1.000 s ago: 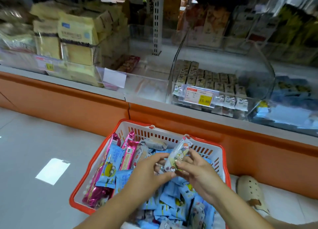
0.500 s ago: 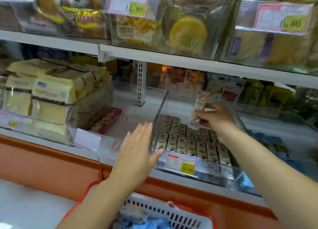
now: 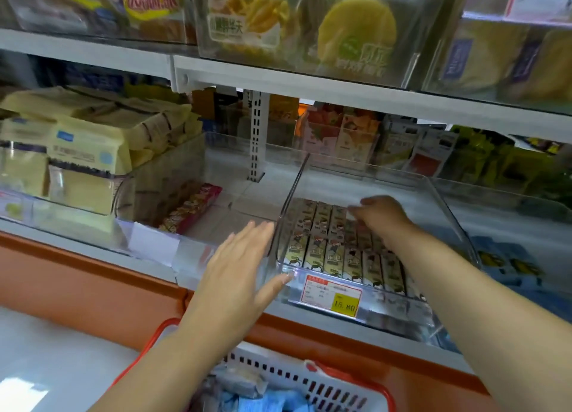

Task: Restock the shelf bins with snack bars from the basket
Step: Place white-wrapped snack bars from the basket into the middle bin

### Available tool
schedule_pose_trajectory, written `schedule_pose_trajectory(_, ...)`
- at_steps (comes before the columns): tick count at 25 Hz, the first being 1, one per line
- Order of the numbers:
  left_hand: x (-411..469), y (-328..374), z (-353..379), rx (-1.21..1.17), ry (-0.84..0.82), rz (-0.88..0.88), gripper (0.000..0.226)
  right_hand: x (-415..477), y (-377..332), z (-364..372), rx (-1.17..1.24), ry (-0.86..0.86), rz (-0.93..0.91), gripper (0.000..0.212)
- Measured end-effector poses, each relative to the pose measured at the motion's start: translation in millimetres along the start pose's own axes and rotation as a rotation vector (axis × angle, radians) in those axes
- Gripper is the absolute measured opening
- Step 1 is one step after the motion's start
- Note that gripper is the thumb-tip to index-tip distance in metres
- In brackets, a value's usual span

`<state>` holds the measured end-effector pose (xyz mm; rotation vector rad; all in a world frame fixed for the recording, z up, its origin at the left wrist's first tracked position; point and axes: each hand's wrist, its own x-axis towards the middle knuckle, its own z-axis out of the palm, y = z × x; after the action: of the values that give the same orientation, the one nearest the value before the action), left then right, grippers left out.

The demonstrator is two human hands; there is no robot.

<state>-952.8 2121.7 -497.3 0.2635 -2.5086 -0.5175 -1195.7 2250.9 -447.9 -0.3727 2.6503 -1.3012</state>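
Risk: right hand (image 3: 382, 216), curled on snack bars (image 3: 337, 250) at 12 o'clock in bin (image 3: 292, 191), hold unclear, may skew rows; flat-open left hand (image 3: 238, 266) may shove bin.

White shelf boards (image 3: 340, 97) cross the upper frame, with a perforated upright (image 3: 258, 139) at centre. An orange base panel (image 3: 77, 275) meets pale grey floor (image 3: 55, 343) at lower left, where a light patch (image 3: 21, 391) lies.
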Motion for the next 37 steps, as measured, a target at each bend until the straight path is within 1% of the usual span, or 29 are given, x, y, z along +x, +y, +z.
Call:
schedule_pose_trajectory(1,-5.0,1.0,-4.2,-0.018,0.046,0.004,0.073,-15.6,-4.9,-8.2,0.049,0.088,-0.102,0.039)
schedule_pose_trajectory(3,-20.3,1.2,-10.5,0.003,0.155,0.017,0.057,-67.7,-10.0,-15.8,0.312,0.213,-0.360,0.024)
schedule_pose_trajectory(4,-28.6,0.7,-11.0,0.009,0.187,0.016,0.051,-97.2,-6.0,-12.9,0.421,0.244,-0.483,0.020)
schedule_pose_trajectory(5,-41.0,0.9,-9.6,-0.002,0.171,-0.003,0.046,-128.5,3.8,-3.4,0.484,0.234,-0.568,0.018)
schedule_pose_trajectory(6,-55.5,-0.4,-6.3,-0.018,0.100,-0.034,0.044,-157.0,17.7,12.8,0.509,0.180,-0.595,0.018)
schedule_pose_trajectory(7,-76.5,-3.7,-2.8,-0.035,-0.014,-0.081,0.043,-185.7,35.3,36.0,0.505,0.079,-0.554,0.018)
schedule_pose_trajectory(9,-121.6,-15.3,6.3,-0.068,-0.229,-0.211,0.041,-233.1,73.5,84.8,0.399,-0.196,-0.369,0.019)
schedule_pose_trajectory(11,-168.5,-26.5,12.5,-0.070,-0.367,-0.355,0.040,-263.7,112.8,125.9,0.150,-0.501,-0.122,0.020)
schedule_pose_trajectory(12,-190.4,-29.5,14.1,-0.074,-0.401,-0.413,0.040,-273.6,130.6,141.4,0.039,-0.610,-0.024,0.025)
schedule_pose_trajectory(14,-224.8,-32.2,16.4,-0.102,-0.425,-0.491,0.042,-284.2,155.7,162.3,-0.061,-0.707,0.083,0.041)
schedule_pose_trajectory(16,-246.4,-29.7,16.7,-0.118,-0.439,-0.539,0.043,-292.1,163.6,176.5,-0.033,-0.768,0.149,0.067)
schedule_pose_trajectory(18,-256.0,-25.8,17.0,-0.140,-0.436,-0.576,0.044,-300.7,164.5,190.7,0.016,-0.783,0.158,0.095)
schedule_pose_trajectory(19,-257.8,-24.1,16.7,-0.147,-0.435,-0.587,0.044,-305.3,164.2,196.8,0.017,-0.750,0.143,0.102)
schedule_pose_trajectory(20,-258.3,-22.6,15.6,-0.147,-0.439,-0.592,0.045,-308.4,162.9,201.2,0.006,-0.706,0.130,0.104)
schedule_pose_trajectory(22,-257.6,-21.3,14.4,-0.144,-0.457,-0.591,0.044,-308.6,159.9,201.6,-0.020,-0.645,0.150,0.093)
schedule_pose_trajectory(24,-254.9,-21.3,15.0,-0.169,-0.464,-0.619,0.044,-304.7,159.5,191.4,-0.023,-0.640,0.221,0.076)
schedule_pose_trajectory(25,-252.5,-20.7,16.1,-0.198,-0.458,-0.645,0.043,-302.2,160.7,184.2,0.028,-0.653,0.270,0.070)
schedule_pose_trajectory(26,-248.6,-19.0,17.7,-0.244,-0.449,-0.678,0.043,-299.8,161.8,175.7,0.139,-0.670,0.334,0.063)
schedule_pose_trajectory(28,-237.6,-13.6,22.6,-0.395,-0.432,-0.773,0.043,-297.5,159.9,158.9,0.465,-0.701,0.452,0.044)
schedule_pose_trajectory(29,-231.1,-10.1,25.1,-0.496,-0.421,-0.830,0.044,-297.8,157.1,151.5,0.596,-0.723,0.470,0.035)
schedule_pose_trajectory(30,-223.9,-6.4,27.1,-0.601,-0.410,-0.883,0.044,-298.2,155.0,145.1,0.672,-0.741,0.460,0.031)
schedule_pose_trajectory(32,-210.6,0.0,29.4,-0.792,-0.397,-0.952,0.040,-299.0,151.2,136.0,0.708,-0.758,0.403,0.033)
schedule_pose_trajectory(33,-205.2,2.9,30.4,-0.859,-0.393,-0.958,0.037,-299.5,150.2,132.3,0.704,-0.754,0.384,0.035)
schedule_pose_trajectory(35,-198.6,9.9,30.8,-0.938,-0.375,-0.944,0.028,-302.0,152.1,124.5,0.706,-0.736,0.386,0.038)
schedule_pose_trajectory(37,-194.2,16.8,31.4,-0.976,-0.373,-0.926,0.032,-304.8,154.1,115.9,0.673,-0.702,0.365,0.037)
